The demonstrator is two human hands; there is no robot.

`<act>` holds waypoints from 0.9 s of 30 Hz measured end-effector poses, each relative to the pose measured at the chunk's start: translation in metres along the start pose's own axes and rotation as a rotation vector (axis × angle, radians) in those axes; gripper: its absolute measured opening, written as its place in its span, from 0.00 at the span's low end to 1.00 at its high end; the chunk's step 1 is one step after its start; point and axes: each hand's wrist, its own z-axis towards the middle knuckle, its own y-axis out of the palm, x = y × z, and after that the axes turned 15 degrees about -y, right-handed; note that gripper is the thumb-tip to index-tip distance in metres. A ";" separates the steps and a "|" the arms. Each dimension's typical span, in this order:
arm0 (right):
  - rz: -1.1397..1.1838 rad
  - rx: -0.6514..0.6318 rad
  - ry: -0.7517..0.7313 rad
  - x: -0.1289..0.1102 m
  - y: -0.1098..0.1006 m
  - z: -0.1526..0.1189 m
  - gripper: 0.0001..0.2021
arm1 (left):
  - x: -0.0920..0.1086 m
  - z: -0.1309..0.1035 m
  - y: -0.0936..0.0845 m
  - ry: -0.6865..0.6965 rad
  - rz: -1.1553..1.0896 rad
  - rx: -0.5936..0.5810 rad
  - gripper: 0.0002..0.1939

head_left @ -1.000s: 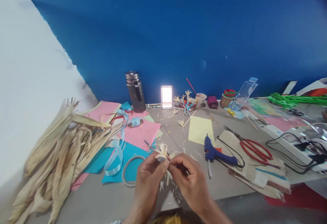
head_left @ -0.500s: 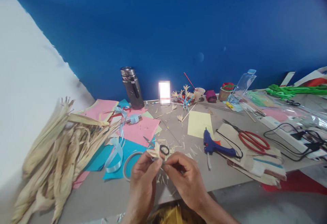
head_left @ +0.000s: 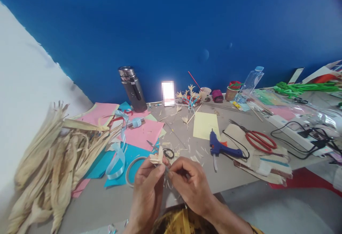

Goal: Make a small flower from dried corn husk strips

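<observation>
My left hand (head_left: 150,180) is closed around the base of a small pale flower (head_left: 157,156), its pointed petals made of what looks like dried corn husk. My right hand (head_left: 188,182) pinches a thin greyish strip (head_left: 166,170) close beside the flower's base; the strip's exact kind is hard to make out. Small black-handled scissors (head_left: 168,153) lie on the table just behind the flower. A roll of tape (head_left: 128,172) rests beside my left hand, partly covered by it. Husk scraps (head_left: 197,152) are scattered past my fingers.
Dried corn husks (head_left: 57,159) pile up at the left, near blue ribbon (head_left: 117,164) and pink paper (head_left: 144,131). Behind stand a thermos (head_left: 133,91) and a bunch of husk flowers (head_left: 190,97). To the right lie a blue glue gun (head_left: 223,148), red-handled scissors (head_left: 260,141) and a power strip (head_left: 294,132).
The whole view has shifted slightly. My left hand still grips the flower, now more upright, and a bit more of the greyish strip shows between my hands.
</observation>
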 end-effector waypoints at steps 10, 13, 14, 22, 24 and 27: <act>0.129 0.039 0.161 0.003 -0.014 0.003 0.09 | 0.015 0.004 0.001 -0.072 -0.220 -0.127 0.07; 0.075 0.079 0.163 0.007 -0.020 0.005 0.10 | 0.016 0.005 -0.001 -0.074 -0.218 -0.118 0.07; 0.063 0.076 0.163 0.009 -0.022 0.005 0.10 | 0.017 0.005 -0.001 -0.069 -0.219 -0.115 0.07; -0.201 0.110 0.164 0.034 -0.055 0.005 0.13 | 0.042 0.006 -0.012 0.059 -0.200 -0.020 0.10; -0.312 0.143 0.157 0.039 -0.067 0.008 0.13 | 0.047 0.006 -0.016 0.094 -0.196 0.002 0.10; -0.482 0.161 0.124 0.042 -0.080 0.014 0.14 | 0.053 0.005 -0.021 0.140 -0.197 0.033 0.12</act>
